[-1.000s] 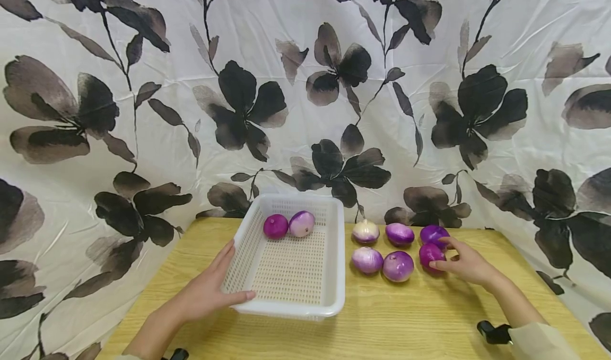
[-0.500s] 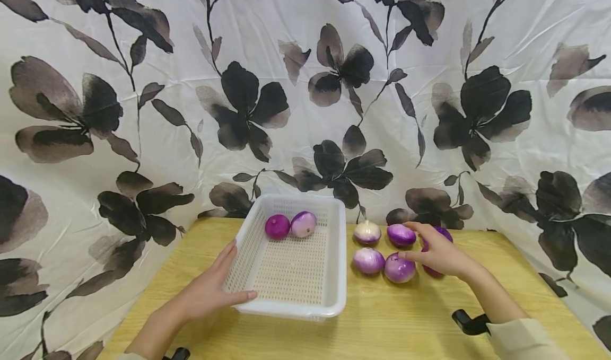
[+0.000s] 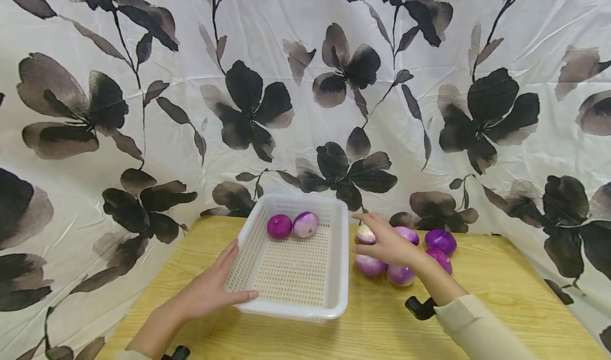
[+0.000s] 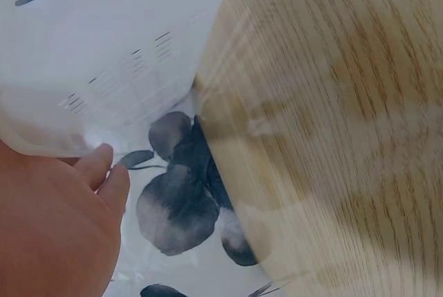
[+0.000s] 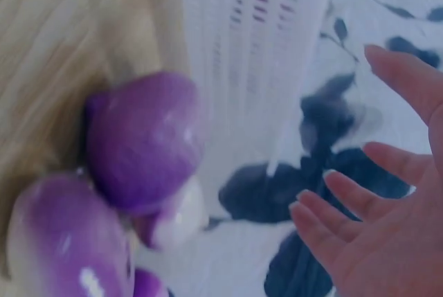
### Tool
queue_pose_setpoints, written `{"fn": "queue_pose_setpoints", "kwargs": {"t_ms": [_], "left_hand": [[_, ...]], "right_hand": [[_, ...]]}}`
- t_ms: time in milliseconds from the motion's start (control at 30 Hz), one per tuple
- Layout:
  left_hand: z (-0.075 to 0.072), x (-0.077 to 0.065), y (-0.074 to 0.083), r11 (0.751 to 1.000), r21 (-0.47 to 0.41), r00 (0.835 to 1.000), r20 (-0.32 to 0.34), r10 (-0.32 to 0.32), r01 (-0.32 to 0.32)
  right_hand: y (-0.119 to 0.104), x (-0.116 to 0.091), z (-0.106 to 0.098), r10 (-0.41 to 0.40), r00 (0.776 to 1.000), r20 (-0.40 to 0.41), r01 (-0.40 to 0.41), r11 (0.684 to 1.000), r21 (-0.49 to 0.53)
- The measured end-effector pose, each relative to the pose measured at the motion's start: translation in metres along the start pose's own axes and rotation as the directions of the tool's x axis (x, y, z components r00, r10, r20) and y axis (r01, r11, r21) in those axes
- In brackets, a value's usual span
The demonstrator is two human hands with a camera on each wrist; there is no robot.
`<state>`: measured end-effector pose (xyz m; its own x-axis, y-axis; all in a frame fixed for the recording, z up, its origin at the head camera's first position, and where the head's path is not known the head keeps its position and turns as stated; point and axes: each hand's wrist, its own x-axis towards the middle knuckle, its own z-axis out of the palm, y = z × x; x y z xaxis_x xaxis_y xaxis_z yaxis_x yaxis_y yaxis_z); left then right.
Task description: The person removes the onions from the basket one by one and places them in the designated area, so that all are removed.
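Observation:
A white perforated plastic basket (image 3: 345, 259) stands on the table, holding a magenta onion (image 3: 279, 226) and a white-and-purple onion (image 3: 306, 224) at its far end. My left hand (image 3: 205, 292) rests at its near left corner, fingers straight along the side and thumb across the front rim. To the basket's right, my right hand (image 3: 389, 245) hovers over several purple onions, fingers apart and nothing held. It partly covers a pale onion (image 3: 365, 235) and others. In the right wrist view, a purple onion (image 5: 144, 143) lies left of the spread fingers.
A dark purple onion (image 3: 441, 242) and a magenta onion (image 3: 442, 260) lie at the right end of the group. The light wooden table (image 3: 506, 291) ends at a white floral cloth (image 3: 296, 105) hanging behind. Black wrist mounts (image 3: 421, 308) jut from the sleeves.
My right hand has let go of the magenta onion at the right and moved left over the other onions toward the basket. The left hand and basket stay as they were.

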<state>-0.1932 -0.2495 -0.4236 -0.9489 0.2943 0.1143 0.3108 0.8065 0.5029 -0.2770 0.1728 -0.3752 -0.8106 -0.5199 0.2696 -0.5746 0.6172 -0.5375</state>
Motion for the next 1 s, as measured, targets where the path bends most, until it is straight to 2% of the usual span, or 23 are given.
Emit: {"fn": "queue_pose_setpoints", "kwargs": {"t_ms": [300, 467, 600, 833, 1000], "left_hand": [[0.000, 0.000, 0.002, 1.000, -0.009, 1.000, 0.013, 0.013, -0.012], [-0.002, -0.003, 0.001, 1.000, -0.007, 1.000, 0.003, -0.007, 0.007], [-0.003, -0.005, -0.001, 1.000, 0.001, 1.000, -0.016, -0.001, 0.001], [-0.002, 0.000, -0.001, 1.000, 0.002, 1.000, -0.015, 0.013, -0.013], [-0.001, 0.000, -0.002, 1.000, -0.008, 1.000, -0.001, -0.008, 0.008]], "right_hand": [[-0.011, 0.035, 0.027, -0.020, 1.000, -0.007, 0.020, 1.000, -0.007], [-0.015, 0.060, 0.041, -0.052, 0.996, 0.067, 0.054, 0.998, -0.024], [-0.013, 0.079, 0.051, -0.001, 0.992, 0.122, 0.010, 0.997, -0.073], [-0.007, 0.103, 0.065, 0.098, 0.987, 0.130, -0.079, 0.987, -0.139], [-0.007, 0.112, 0.079, 0.156, 0.975, 0.157, -0.108, 0.954, -0.278]]}}
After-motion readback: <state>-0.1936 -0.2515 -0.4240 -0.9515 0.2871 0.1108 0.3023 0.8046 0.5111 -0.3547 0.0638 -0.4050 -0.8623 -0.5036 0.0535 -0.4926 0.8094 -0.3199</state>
